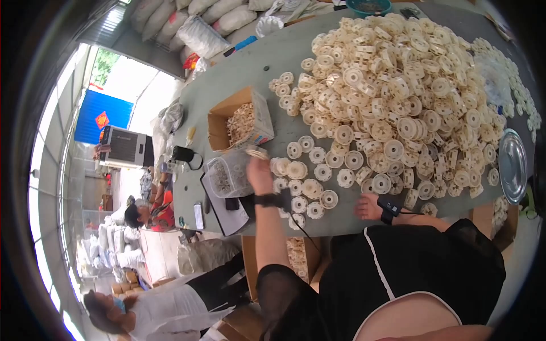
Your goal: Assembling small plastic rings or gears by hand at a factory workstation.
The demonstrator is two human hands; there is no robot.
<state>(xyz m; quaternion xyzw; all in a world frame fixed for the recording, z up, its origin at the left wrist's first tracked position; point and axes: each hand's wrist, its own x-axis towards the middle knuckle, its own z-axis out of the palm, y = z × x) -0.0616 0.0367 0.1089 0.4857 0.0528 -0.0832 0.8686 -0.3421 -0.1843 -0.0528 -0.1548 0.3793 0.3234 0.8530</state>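
Observation:
My left hand [260, 175] is closed on a cream plastic wheel-shaped part [257, 152], held beside the cardboard box and above the edge of a clear plastic tub [223, 175] with small grey pieces inside. My right hand [368, 207] rests low at the table's near side, fingers apart, with no part visible in it. Just beyond it lie the nearest pieces of a large heap of cream wheel-shaped plastic parts [392, 102]. Between my hands several similar loose parts [312, 188] lie flat on the table. Both wrists wear dark straps with small devices.
An open cardboard box [261, 116] of small tan pieces stands left of the heap. A metal tray [513, 166] lies at the right and a teal basin [368, 7] at the far edge. A phone [198, 215] lies at the left edge; a masked person [165, 301] is at lower left.

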